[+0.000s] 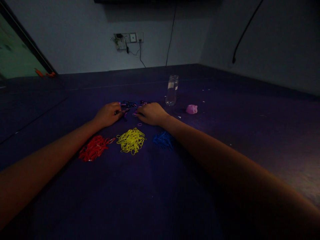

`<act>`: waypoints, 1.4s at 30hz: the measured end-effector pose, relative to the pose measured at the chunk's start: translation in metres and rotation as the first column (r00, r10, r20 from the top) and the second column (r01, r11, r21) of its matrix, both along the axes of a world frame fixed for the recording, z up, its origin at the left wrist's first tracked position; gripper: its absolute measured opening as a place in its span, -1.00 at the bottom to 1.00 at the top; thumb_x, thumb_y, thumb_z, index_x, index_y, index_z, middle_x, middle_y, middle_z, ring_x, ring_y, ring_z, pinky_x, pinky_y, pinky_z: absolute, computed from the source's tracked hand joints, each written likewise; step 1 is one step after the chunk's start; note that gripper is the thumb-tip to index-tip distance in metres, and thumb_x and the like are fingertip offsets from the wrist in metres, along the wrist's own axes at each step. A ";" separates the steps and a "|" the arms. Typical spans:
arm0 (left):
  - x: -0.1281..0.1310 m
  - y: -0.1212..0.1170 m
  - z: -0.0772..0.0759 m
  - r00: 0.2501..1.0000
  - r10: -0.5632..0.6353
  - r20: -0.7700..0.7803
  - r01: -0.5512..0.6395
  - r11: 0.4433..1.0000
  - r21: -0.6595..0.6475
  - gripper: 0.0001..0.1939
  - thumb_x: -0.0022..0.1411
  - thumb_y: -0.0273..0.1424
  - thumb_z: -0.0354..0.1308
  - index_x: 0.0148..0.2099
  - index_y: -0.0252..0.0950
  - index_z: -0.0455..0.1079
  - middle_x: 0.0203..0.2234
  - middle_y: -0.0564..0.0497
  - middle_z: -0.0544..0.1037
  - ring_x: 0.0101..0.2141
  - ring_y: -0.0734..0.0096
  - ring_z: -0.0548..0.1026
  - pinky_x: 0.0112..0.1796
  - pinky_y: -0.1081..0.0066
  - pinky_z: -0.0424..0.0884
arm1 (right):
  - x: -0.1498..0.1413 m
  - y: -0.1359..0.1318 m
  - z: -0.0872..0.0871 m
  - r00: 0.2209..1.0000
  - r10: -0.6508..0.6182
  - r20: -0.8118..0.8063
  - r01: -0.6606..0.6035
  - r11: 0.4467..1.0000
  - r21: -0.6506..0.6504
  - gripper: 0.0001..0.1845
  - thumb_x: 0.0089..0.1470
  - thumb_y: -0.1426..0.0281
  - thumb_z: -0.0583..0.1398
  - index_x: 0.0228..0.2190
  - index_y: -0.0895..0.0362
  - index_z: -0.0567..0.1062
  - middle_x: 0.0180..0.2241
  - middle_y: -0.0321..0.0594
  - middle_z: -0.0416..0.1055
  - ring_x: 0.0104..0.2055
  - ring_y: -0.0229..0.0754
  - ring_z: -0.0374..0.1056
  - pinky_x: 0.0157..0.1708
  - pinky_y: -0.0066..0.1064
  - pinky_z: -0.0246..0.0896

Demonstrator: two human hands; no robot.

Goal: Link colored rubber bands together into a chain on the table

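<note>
Both my arms reach out over a dark purple table (160,200). My left hand (108,114) rests with fingers curled at the near edge of a small mixed pile of rubber bands (130,104), pinching something I cannot make out. My right hand (150,113) lies beside it, fingers curled, touching pink bands (135,114) of the same pile. Nearer to me lie three sorted heaps: red bands (94,148), yellow bands (131,140) and blue bands (163,140). One loose pink band (139,124) lies between the hands and the yellow heap.
A clear plastic bottle (172,90) stands just right of the mixed pile, with a pink lid-like object (191,109) further right. Wall sockets (128,39) with cables hang on the back wall. The room is dim.
</note>
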State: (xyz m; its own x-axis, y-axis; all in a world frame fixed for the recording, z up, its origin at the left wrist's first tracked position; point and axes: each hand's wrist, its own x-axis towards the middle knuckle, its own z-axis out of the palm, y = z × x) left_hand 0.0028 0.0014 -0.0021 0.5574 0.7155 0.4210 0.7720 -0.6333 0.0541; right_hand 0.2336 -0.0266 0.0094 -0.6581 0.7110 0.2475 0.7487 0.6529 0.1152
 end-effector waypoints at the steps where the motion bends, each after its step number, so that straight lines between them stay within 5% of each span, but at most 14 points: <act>1: 0.000 0.000 0.000 1.000 -0.003 0.001 0.003 1.000 0.001 -0.70 0.19 -0.26 0.00 -0.54 -0.28 0.24 -0.56 0.03 0.32 -0.52 0.42 0.31 -0.49 0.44 0.14 | 0.000 0.000 0.000 1.000 -0.002 0.003 0.002 1.000 0.000 -0.57 0.25 0.24 -0.06 -0.22 0.20 0.51 -0.23 -0.01 0.51 -0.23 -0.10 0.40 -0.34 -0.36 0.10; 18: -0.002 0.000 0.000 1.000 -0.015 0.003 0.015 1.000 -0.016 -0.71 0.20 -0.27 0.01 -0.52 -0.28 0.23 -0.53 0.02 0.32 -0.49 0.40 0.31 -0.46 0.43 0.16 | 0.000 0.001 -0.001 1.000 0.008 0.001 -0.008 1.000 0.014 -0.57 0.24 0.24 -0.06 -0.22 0.20 0.51 -0.22 -0.02 0.52 -0.25 -0.11 0.41 -0.36 -0.36 0.10; 28: 0.003 -0.002 0.002 0.985 -0.173 0.026 0.174 0.984 -0.043 -0.47 0.06 0.10 0.10 -0.56 -0.26 0.13 -0.59 0.07 0.29 -0.50 0.43 0.27 -0.43 0.43 0.17 | -0.001 0.000 0.000 1.000 -0.010 0.002 0.010 1.000 0.000 -0.56 0.25 0.24 -0.07 -0.21 0.20 0.51 -0.22 0.00 0.51 -0.23 -0.08 0.41 -0.36 -0.35 0.09; 42: 0.002 -0.004 0.008 0.979 -0.204 0.009 0.204 0.974 -0.101 -0.41 -0.09 0.19 0.15 -0.55 -0.27 0.18 -0.59 0.06 0.33 -0.51 0.43 0.28 -0.42 0.42 0.20 | 0.001 -0.002 -0.001 1.000 -0.015 -0.013 0.016 1.000 0.018 -0.55 0.24 0.23 -0.07 -0.20 0.21 0.51 -0.24 0.01 0.50 -0.26 -0.08 0.38 -0.37 -0.34 0.04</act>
State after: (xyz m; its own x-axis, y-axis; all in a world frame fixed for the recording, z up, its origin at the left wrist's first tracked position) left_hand 0.0048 -0.0027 0.0054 0.6968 0.6251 0.3517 0.6272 -0.7689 0.1241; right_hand 0.2342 -0.0281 0.0083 -0.6439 0.7164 0.2688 0.7601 0.6391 0.1175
